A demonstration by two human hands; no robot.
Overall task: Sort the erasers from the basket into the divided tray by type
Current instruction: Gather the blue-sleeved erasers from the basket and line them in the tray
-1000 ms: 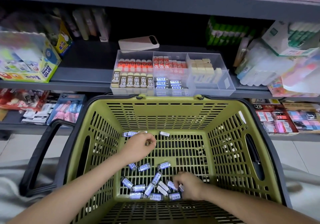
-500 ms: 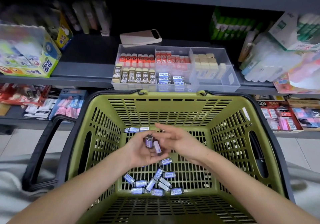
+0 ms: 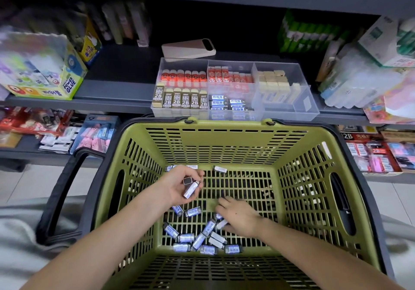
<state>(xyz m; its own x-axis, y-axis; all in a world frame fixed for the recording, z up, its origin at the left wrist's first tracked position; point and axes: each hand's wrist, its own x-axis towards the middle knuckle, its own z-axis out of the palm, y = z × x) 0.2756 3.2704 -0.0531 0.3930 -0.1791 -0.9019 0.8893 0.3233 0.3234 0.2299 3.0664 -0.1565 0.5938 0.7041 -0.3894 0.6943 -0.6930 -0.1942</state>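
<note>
A green slotted basket (image 3: 224, 141) fills the foreground. Several blue-sleeved erasers (image 3: 197, 240) lie scattered on its floor, and a few more (image 3: 219, 168) rest near its far wall. My left hand (image 3: 179, 188) hovers palm-up inside the basket, curled around a couple of blue-sleeved erasers (image 3: 190, 189). My right hand (image 3: 240, 217) is lower, fingers down on the pile, pinching one eraser (image 3: 221, 223). A clear divided tray (image 3: 289, 110) stands on the shelf beyond the basket, holding red, 2B, blue-sleeved and beige erasers in separate compartments.
A pale power bank (image 3: 188, 48) lies behind the tray. A glue box (image 3: 45, 71) stands at the shelf's left, green and clear packages (image 3: 350, 74) at its right. Stationery packs fill the lower shelf. The basket's black handle (image 3: 60, 195) hangs to the left.
My right hand has left my left palm and dropped back onto the eraser pile at the basket floor. My left hand stays raised, still holding erasers.
</note>
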